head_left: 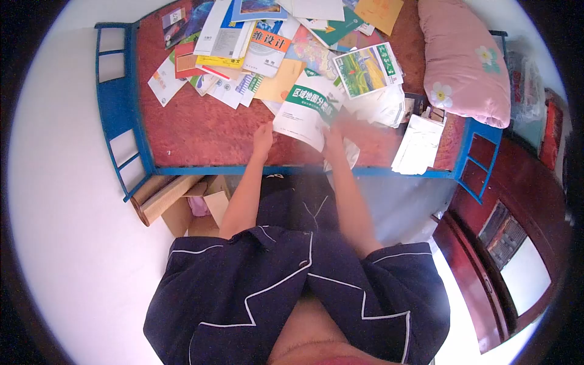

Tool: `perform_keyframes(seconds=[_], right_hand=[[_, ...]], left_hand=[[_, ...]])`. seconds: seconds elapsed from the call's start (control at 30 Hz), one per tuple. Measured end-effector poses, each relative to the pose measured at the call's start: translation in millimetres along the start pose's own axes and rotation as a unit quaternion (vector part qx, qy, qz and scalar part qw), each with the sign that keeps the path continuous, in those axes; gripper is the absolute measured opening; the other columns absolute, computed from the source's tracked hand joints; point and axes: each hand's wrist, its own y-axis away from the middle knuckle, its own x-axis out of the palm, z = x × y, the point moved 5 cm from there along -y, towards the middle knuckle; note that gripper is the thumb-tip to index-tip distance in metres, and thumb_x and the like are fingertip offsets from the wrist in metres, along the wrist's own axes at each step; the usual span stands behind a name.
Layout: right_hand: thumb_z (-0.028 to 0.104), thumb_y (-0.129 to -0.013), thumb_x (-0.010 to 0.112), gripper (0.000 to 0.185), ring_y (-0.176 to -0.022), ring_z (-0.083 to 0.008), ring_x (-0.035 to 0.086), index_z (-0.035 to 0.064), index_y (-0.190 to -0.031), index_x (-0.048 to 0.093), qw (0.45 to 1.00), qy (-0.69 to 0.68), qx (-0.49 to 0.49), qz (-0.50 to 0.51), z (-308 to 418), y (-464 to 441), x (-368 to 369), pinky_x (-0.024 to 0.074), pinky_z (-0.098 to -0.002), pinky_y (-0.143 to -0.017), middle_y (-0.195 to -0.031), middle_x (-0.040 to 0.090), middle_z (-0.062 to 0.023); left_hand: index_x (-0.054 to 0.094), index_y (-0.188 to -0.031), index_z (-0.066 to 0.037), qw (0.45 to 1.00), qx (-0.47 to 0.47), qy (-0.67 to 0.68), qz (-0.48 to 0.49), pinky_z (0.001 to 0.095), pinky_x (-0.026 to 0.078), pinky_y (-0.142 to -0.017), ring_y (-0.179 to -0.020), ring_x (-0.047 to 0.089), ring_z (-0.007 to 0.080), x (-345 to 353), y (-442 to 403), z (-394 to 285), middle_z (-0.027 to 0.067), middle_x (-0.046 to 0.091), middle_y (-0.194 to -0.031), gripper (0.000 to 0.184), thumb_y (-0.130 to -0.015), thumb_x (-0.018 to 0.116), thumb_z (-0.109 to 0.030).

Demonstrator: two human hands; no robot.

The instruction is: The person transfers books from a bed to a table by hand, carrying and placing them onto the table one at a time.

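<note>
A white booklet with a green band and Chinese lettering (302,114) is held up at the front of the bed, its pages slightly bent. My left hand (263,141) pinches its lower left corner. My right hand (332,143) closes on its lower right edge; this side is smeared by motion. Just beyond the booklet lie a tan envelope (281,80) and a colourful map sheet (312,53). To its right is a magazine with a painted landscape cover (367,71), resting on white papers (380,107).
Several books and workbooks (267,44) are heaped across the back of the red bed surface (201,143). White sheets (418,143) lie at the right, below a pink flowered pillow (465,64). The blue metal bed frame (219,171) runs along the front. An open cardboard box (176,216) stands underneath.
</note>
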Motion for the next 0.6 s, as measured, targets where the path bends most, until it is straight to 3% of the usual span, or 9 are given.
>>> perform_keyframes(seconds=[0.03, 0.07, 0.2, 0.3, 0.33, 0.37, 0.43, 0.53, 0.6], right_hand=[[0.005, -0.090, 0.048, 0.020, -0.094, -0.0193, 0.058, 0.0023, -0.110, 0.048, 0.997, -0.043, 0.014, 0.062, 0, 14, 4, 0.0508, -0.0339, -0.081, -0.103, 0.059, -0.0094], [0.008, -0.087, 0.050, 0.029, -0.093, -0.0189, 0.057, -0.0004, -0.115, 0.051, 0.999, -0.015, 0.011, 0.050, -1, 28, 1, 0.0480, -0.0340, -0.080, -0.103, 0.059, -0.0092], [0.007, -0.091, 0.049, 0.021, -0.088, -0.0177, 0.060, 0.0033, -0.111, 0.049, 0.992, 0.053, -0.067, 0.091, -9, 72, -10, 0.0499, -0.0299, -0.077, -0.102, 0.060, -0.0097], [0.011, -0.090, 0.052, 0.021, -0.083, -0.0162, 0.060, 0.0037, -0.109, 0.050, 0.974, 0.190, -0.122, -0.034, -10, 117, -35, 0.0482, -0.0273, -0.071, -0.095, 0.063, -0.0084], [0.015, -0.089, 0.054, 0.022, -0.081, -0.0152, 0.060, 0.0029, -0.107, 0.051, 0.946, 0.244, -0.208, -0.056, 10, 154, -24, 0.0469, -0.0276, -0.068, -0.089, 0.064, -0.0096], [0.019, -0.085, 0.058, 0.048, -0.098, -0.0243, 0.057, -0.0011, -0.126, 0.044, 0.923, 0.339, -0.140, -0.117, -5, 159, -48, 0.0440, -0.0350, -0.083, -0.111, 0.059, -0.0156], [0.020, -0.082, 0.059, 0.043, -0.092, -0.0284, 0.059, -0.0026, -0.118, 0.050, 0.930, 0.312, -0.158, -0.112, -29, 176, -74, 0.0448, -0.0383, -0.080, -0.104, 0.061, -0.0204], [0.022, -0.079, 0.060, 0.036, -0.084, -0.0305, 0.061, -0.0047, -0.103, 0.057, 0.894, 0.366, -0.169, -0.193, -65, 203, -108, 0.0459, -0.0381, -0.075, -0.092, 0.063, -0.0234], [0.023, -0.077, 0.060, 0.034, -0.081, -0.0315, 0.061, -0.0049, -0.097, 0.059, 0.884, 0.352, -0.160, -0.261, -88, 223, -129, 0.0460, -0.0385, -0.074, -0.087, 0.062, -0.0240]], left_hand=[[0.060, -0.102, 0.002, 0.997, -0.017, -0.074, 0.012, 0.0264, 0.046, -0.068, -0.078, 0.058, 0.0137, -1, 6, -2, 0.0077, 0.062, -0.090, 0.039, -0.092, 0.048, -0.033], [0.060, -0.102, 0.002, 0.997, -0.008, -0.071, 0.015, 0.0264, 0.046, -0.068, -0.078, 0.058, 0.0137, -2, 13, -4, 0.0077, 0.062, -0.090, 0.039, -0.092, 0.048, -0.033], [0.061, -0.102, 0.004, 0.989, 0.014, -0.079, 0.126, 0.0259, 0.045, -0.071, -0.080, 0.058, 0.0130, -3, 27, 3, 0.0087, 0.064, -0.091, 0.043, -0.092, 0.049, -0.036], [0.061, -0.100, 0.007, 0.975, 0.009, -0.061, 0.214, 0.0270, 0.046, -0.069, -0.078, 0.060, 0.0142, 7, 65, -4, 0.0098, 0.065, -0.089, 0.038, -0.091, 0.052, -0.029], [0.061, -0.101, 0.007, 0.963, 0.011, -0.099, 0.251, 0.0278, 0.047, -0.068, -0.075, 0.060, 0.0148, 5, 62, 6, 0.0094, 0.065, -0.089, 0.036, -0.091, 0.053, -0.027], [0.061, -0.102, 0.007, 0.949, 0.014, -0.138, 0.285, 0.0286, 0.047, -0.066, -0.073, 0.061, 0.0154, 7, 61, 19, 0.0090, 0.066, -0.088, 0.034, -0.090, 0.055, -0.024], [0.062, -0.099, 0.006, 0.927, 0.046, -0.211, 0.306, 0.0308, 0.048, -0.064, -0.070, 0.061, 0.0160, 13, 78, 27, 0.0089, 0.066, -0.084, 0.030, -0.088, 0.056, -0.021], [0.063, -0.094, 0.004, 0.831, 0.244, -0.391, 0.312, 0.0367, 0.047, -0.066, -0.072, 0.064, 0.0250, 29, 103, 23, 0.0173, 0.065, -0.079, 0.031, -0.086, 0.056, -0.025], [0.063, -0.094, 0.003, 0.799, 0.282, -0.412, 0.336, 0.0397, 0.046, -0.070, -0.077, 0.063, 0.0328, 46, 124, 30, 0.0220, 0.064, -0.081, 0.034, -0.086, 0.054, -0.029]])
